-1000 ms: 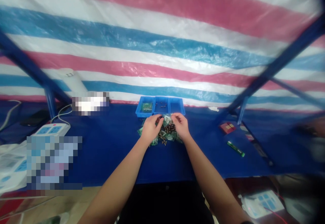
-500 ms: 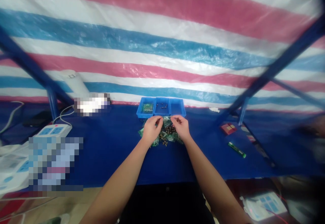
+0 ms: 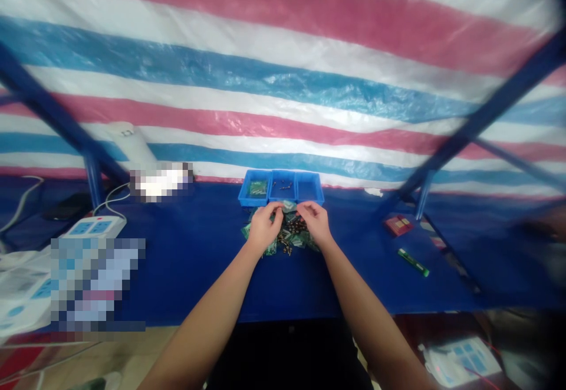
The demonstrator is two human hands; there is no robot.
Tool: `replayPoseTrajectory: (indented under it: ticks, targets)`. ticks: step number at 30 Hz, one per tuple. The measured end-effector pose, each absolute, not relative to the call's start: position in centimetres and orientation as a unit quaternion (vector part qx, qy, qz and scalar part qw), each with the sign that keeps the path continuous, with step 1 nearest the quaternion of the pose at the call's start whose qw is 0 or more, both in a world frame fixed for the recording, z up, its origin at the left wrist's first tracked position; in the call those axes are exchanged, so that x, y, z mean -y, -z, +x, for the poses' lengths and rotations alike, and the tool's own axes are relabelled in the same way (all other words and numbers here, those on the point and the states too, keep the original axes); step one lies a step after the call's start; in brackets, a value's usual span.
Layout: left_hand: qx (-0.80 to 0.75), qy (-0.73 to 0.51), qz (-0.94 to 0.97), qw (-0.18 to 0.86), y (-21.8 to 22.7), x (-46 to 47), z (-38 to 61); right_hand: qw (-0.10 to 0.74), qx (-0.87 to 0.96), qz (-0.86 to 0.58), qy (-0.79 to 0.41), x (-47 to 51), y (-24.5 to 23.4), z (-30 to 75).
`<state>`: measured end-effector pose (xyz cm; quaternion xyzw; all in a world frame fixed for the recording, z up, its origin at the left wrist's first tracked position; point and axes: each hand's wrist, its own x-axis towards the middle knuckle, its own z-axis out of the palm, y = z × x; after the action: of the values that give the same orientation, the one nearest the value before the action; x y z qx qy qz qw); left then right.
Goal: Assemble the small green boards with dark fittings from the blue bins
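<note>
My left hand (image 3: 263, 226) and my right hand (image 3: 315, 222) face each other just in front of the blue bins, fingers pinched. Between the fingertips is a small clear plastic bag (image 3: 289, 206) with a greenish tint, one side in each hand. Underneath lies a pile of similar green-tinted bags (image 3: 297, 240) mixed with small brass-coloured metal parts (image 3: 286, 249). Both hands hide part of this pile. Behind it stand three joined blue bins: the left bin (image 3: 242, 196) holds green-tinted bags, the middle bin (image 3: 282, 197) a few small metal parts, and the right bin (image 3: 310, 188) shows its bare bottom.
A green tube-shaped packet (image 3: 413, 262) and a red box (image 3: 398, 225) lie to the right on the blue table (image 3: 362, 272). Power strips (image 3: 95, 225) and cables are at the left; another power strip (image 3: 464, 361) sits low right. Blue metal posts (image 3: 91, 180) flank the table.
The bag between my fingertips has tilted and now looks shorter and flatter. My hands have hardly moved, and the pile and bins look the same.
</note>
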<state>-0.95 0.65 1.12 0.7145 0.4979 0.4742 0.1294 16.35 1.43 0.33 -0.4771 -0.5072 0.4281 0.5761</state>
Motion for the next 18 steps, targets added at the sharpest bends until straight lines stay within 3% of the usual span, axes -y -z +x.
replayPoseTrajectory:
  ticks: [18]
  targets:
    - [-0.488, -0.500, 0.699, 0.151, -1.02, -0.88, -0.61, 0.550, 0.525, -0.496, -0.419, -1.69, -0.02, 16.57]
